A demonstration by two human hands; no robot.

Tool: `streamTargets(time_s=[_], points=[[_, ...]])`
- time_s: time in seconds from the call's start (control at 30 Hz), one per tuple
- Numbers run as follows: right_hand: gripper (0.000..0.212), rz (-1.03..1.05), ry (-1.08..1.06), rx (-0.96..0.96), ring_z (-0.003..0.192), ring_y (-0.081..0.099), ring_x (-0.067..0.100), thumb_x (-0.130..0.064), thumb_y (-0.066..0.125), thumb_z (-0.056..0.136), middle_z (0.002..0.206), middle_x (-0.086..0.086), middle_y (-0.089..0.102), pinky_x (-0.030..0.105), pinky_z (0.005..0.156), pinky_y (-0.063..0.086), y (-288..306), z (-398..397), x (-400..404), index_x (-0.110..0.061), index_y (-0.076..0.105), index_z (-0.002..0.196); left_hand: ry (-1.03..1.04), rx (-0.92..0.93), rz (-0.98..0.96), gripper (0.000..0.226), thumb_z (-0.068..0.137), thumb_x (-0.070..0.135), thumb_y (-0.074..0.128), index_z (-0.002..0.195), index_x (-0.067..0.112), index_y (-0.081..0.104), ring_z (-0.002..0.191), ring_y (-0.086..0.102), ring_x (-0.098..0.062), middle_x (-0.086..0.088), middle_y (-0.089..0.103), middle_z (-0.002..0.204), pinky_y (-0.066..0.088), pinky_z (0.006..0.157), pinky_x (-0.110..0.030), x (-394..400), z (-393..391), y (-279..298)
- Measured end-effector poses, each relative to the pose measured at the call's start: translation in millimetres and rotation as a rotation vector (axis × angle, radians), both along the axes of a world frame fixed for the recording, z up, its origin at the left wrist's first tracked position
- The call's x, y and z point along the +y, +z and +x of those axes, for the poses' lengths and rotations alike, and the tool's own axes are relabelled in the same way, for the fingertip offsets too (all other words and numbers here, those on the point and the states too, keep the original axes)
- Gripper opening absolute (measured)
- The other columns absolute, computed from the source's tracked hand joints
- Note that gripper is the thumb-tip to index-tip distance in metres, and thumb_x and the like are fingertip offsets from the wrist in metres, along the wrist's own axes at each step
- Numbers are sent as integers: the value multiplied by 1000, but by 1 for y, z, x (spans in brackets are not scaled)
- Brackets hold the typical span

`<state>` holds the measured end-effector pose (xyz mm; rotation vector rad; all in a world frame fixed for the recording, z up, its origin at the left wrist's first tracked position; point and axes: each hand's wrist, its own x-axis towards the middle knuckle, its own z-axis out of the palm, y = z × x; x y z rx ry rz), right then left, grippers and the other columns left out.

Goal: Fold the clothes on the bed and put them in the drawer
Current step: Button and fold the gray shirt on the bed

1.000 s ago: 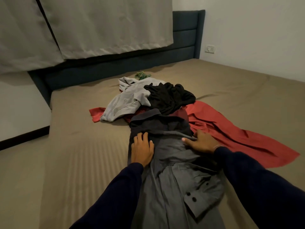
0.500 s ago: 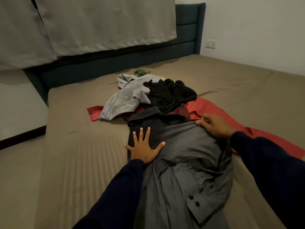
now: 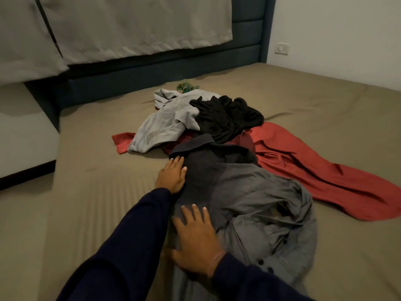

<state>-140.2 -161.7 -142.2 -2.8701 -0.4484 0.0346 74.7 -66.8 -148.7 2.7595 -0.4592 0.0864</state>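
Observation:
A grey button-up shirt (image 3: 249, 192) lies spread along the brown bed (image 3: 97, 192), collar away from me. My left hand (image 3: 172, 175) lies flat at the shirt's left edge near the collar. My right hand (image 3: 195, 237) presses flat, fingers spread, on the shirt's left side nearer to me. Behind the shirt is a pile: a light grey garment (image 3: 165, 124), a black garment (image 3: 227, 118), a red garment (image 3: 314, 168) stretching right, and a small green piece (image 3: 186, 86). No drawer is in view.
A dark blue headboard (image 3: 162, 68) runs behind the bed, with grey curtains (image 3: 130, 25) hanging over it. A white wall with a socket (image 3: 282, 48) stands at the right. The floor (image 3: 19, 213) lies left of the bed.
My right hand has crossed from the shirt's right shoulder to its left side near me. My left hand has slid to the shirt's left edge, closer to the collar.

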Motion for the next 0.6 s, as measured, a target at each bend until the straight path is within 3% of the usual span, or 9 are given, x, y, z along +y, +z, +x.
streamTargets(time_s=[0.03,0.1,0.17,0.23,0.4,0.5,0.57,0.6], points=[[95,-44,7,29,152,5,44,-82,10,86,166,17,14,62,120,-3,-6,1,5,-21,28,156,-18,-42,-25,45,105,32,42,145,13,46,144,33,-31,-9,41,154,36,112,-49,2,5,0],[108,-58,27,-1,152,-10,43,-85,-11,77,168,14,0,63,117,-13,-11,3,8,-23,17,160,-47,-146,-104,22,97,26,58,114,12,65,124,50,-33,-8,60,127,46,96,-47,6,12,3],[99,-38,45,-28,152,-13,41,-86,-1,84,168,12,-2,63,117,-13,-17,0,8,-25,16,160,-30,-207,-63,12,94,24,62,98,13,65,114,52,-31,-5,62,114,47,85,-45,6,17,13],[96,-45,60,-11,152,-14,40,-87,9,86,168,11,-3,63,117,-14,-21,-2,8,-26,15,161,-9,-252,52,13,97,27,59,104,16,61,116,50,-30,-4,60,117,45,83,-45,2,17,19],[108,-103,109,26,152,-15,41,-86,-11,78,168,12,-6,62,117,-11,-10,-4,6,-21,10,161,102,-321,149,20,99,23,54,118,15,52,109,52,-32,-9,59,118,43,79,-43,-6,-3,20],[91,70,140,102,154,1,35,-76,5,92,168,11,12,53,124,1,-2,-1,-4,-17,24,159,179,-301,54,30,96,25,62,118,8,51,103,53,-33,-14,58,114,45,81,-42,-4,-20,29],[60,368,126,91,145,37,27,-54,36,102,154,9,44,42,120,28,10,6,-20,-14,51,143,136,-318,9,25,95,21,62,112,6,53,100,54,-34,-16,59,110,45,80,-43,-3,-36,33],[46,462,84,1,130,52,23,-45,46,101,139,7,59,39,112,40,16,10,-32,-14,62,130,101,-327,-27,19,94,18,61,108,5,54,98,54,-35,-17,59,107,46,80,-44,-2,-46,33]])
